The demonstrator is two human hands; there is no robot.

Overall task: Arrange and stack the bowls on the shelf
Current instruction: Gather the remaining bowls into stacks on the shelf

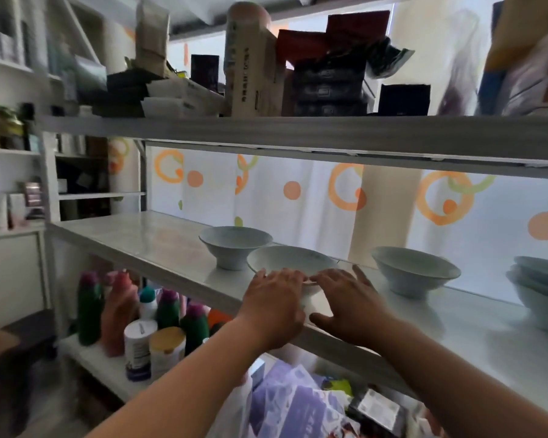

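Observation:
Three pale footed bowls stand apart on the white middle shelf [133, 235]: a left bowl [234, 245], a middle bowl [290, 259] near the front edge, and a right bowl [415, 270]. A stack of similar bowls [538, 286] sits at the far right, cut off by the frame. My left hand [272, 305] and my right hand [348, 303] reach the middle bowl from the front. The fingers of both rest on its near rim, and the hands hide its lower front. I cannot see a closed grip around the bowl.
The upper shelf board [298, 131] hangs close above and carries boxes and packets. Below the middle shelf stand bottles and tubs [140, 317] at left and purple bags [298, 403] at centre. A curtain with orange circles [345, 191] backs the shelf.

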